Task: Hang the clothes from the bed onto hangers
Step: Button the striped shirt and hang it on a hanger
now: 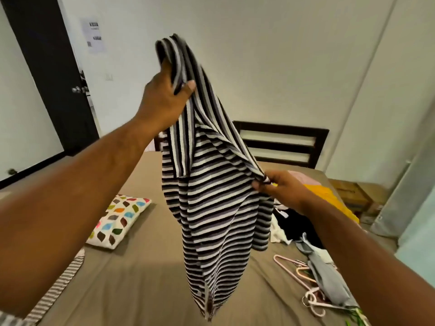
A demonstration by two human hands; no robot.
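A black, grey and white striped shirt hangs in the air above the bed. My left hand is raised high and grips the shirt's top edge. My right hand pinches a fold of the shirt at its right side, lower down. Pink hangers lie on the bed at the right, partly under a grey garment. More clothes lie in a pile behind my right arm, with a yellow piece and a pink piece further back.
A pillow with coloured leaf shapes lies on the left of the bed. A striped cloth lies along the bed's near left edge. A dark headboard stands at the wall, a black door at the left, cardboard boxes at the right.
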